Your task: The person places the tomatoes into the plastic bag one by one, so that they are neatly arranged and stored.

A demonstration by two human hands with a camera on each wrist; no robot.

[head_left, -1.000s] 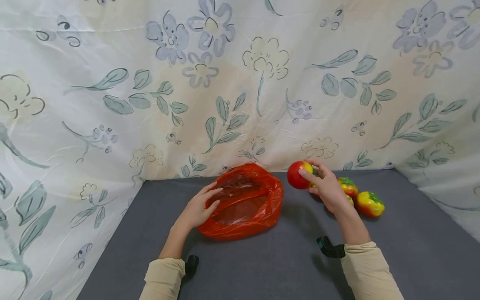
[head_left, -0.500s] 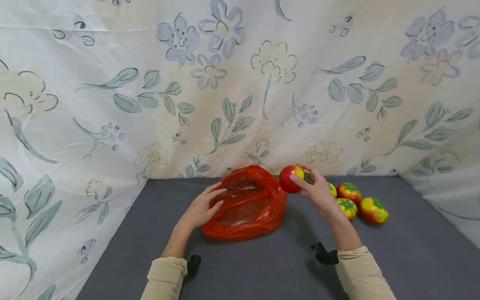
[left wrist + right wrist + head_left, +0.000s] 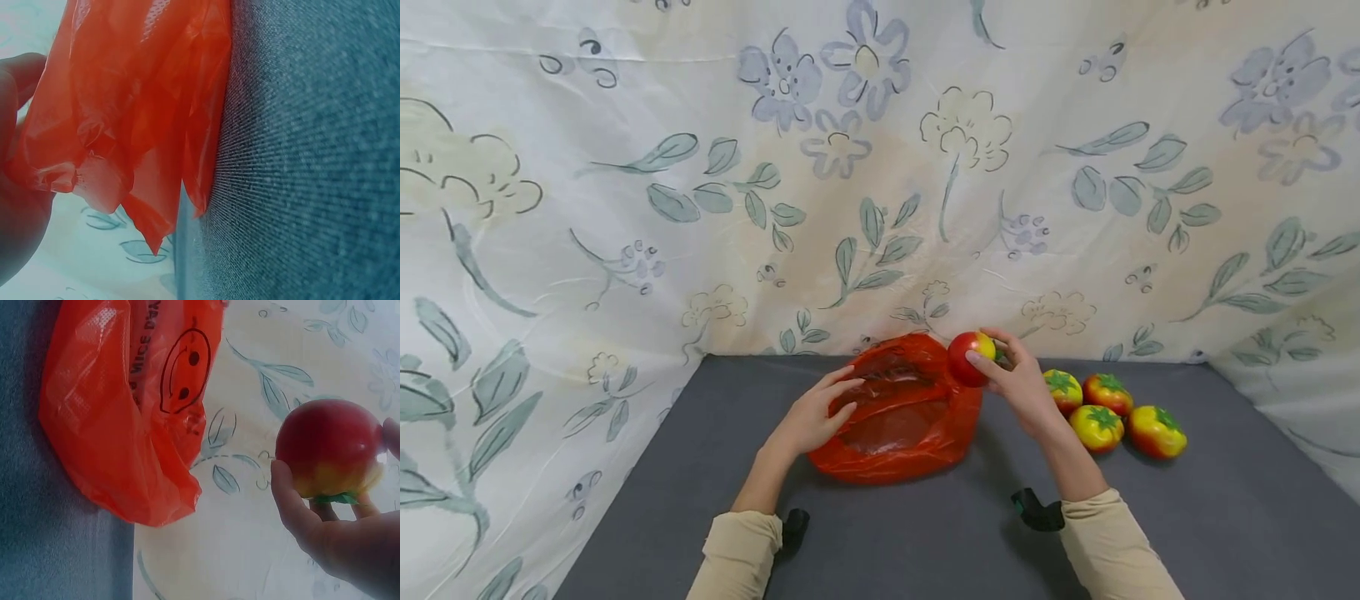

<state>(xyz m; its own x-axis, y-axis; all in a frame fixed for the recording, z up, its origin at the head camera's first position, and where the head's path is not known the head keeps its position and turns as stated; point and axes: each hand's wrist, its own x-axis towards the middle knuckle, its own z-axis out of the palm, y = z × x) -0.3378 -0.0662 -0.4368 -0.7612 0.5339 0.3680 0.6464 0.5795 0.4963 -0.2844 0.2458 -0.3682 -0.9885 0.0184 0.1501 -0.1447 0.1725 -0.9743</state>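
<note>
Apparently we're bagging: right hand pinching fruit beside bag, left hand resting loosely spread opposite; inward carry seems needed.

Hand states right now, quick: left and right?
Left hand: open, against the red bag.
Right hand: closed, holding a red-and-yellow fruit.

Red bag — "NICE DAY" beside a smiley face.

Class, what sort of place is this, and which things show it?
Probably a makeshift indoor filming corner: a pale, flower-printed cloth backdrop, a dark grey fabric-covered surface, and a small black wrist-worn device.
</note>
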